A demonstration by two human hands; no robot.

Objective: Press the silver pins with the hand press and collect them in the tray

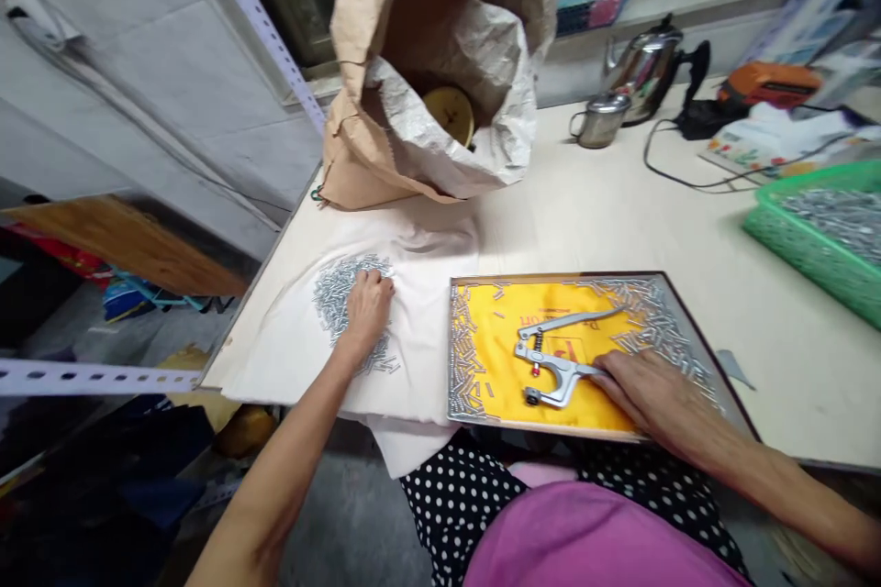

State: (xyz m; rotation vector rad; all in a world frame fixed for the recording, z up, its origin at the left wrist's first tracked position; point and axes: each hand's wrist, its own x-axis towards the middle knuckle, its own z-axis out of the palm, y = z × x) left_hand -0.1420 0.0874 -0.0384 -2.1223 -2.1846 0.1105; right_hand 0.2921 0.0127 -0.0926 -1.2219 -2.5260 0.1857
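On the white cloth (419,358) lies a heap of small metal pins (334,293). My left hand (370,304) rests at the heap's right side, fingers curled down and closed; whatever is between the fingertips is hidden. My right hand (647,390) wraps round one handle of grey snap-fastener pliers (565,376), whose other handle stands spread away to the upper side. The pliers are held over a shallow tray (666,282) with a yellow sheet (509,348) inside. More pins are scattered along the tray's left end and right side.
A large paper sack (358,156) with a white lining stands open behind the cloth. At the back right are a metal kettle (647,64), a metal cup (600,121), an orange tool (767,84) and a cord. A green basket (805,238) of metal pieces sits at the right edge.
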